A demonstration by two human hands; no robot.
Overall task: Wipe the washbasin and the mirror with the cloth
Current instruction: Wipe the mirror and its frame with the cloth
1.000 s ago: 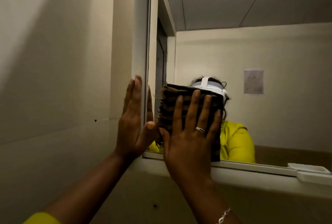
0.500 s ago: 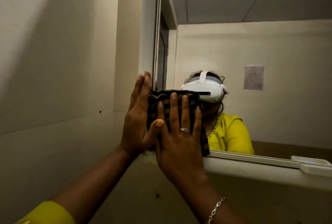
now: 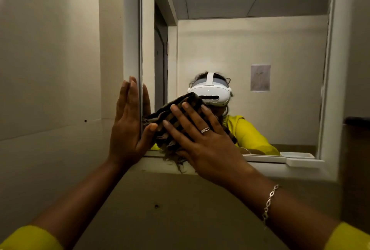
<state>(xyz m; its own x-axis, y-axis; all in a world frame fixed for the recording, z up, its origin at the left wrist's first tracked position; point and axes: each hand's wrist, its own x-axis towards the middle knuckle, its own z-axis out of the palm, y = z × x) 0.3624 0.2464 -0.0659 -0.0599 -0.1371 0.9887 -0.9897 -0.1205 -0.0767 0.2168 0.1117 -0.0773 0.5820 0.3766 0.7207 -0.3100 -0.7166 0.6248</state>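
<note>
Cloth (image 3: 188,100): pressed on mirror (image 3: 260,39) glass under flat, spread right hand (image 3: 202,139). Left hand (image 3: 128,127): straight-fingered, flat against frame (image 3: 131,29) just beside it. White tray (image 3: 304,162) on ledge (image 3: 260,166) well right of hands; beige wall (image 3: 50,69) left.

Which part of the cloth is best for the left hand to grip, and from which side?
Probably the cloth's left end, from the left: it juts free by the left hand's thumb, while the right hand pins the rest to the mirror.
</note>
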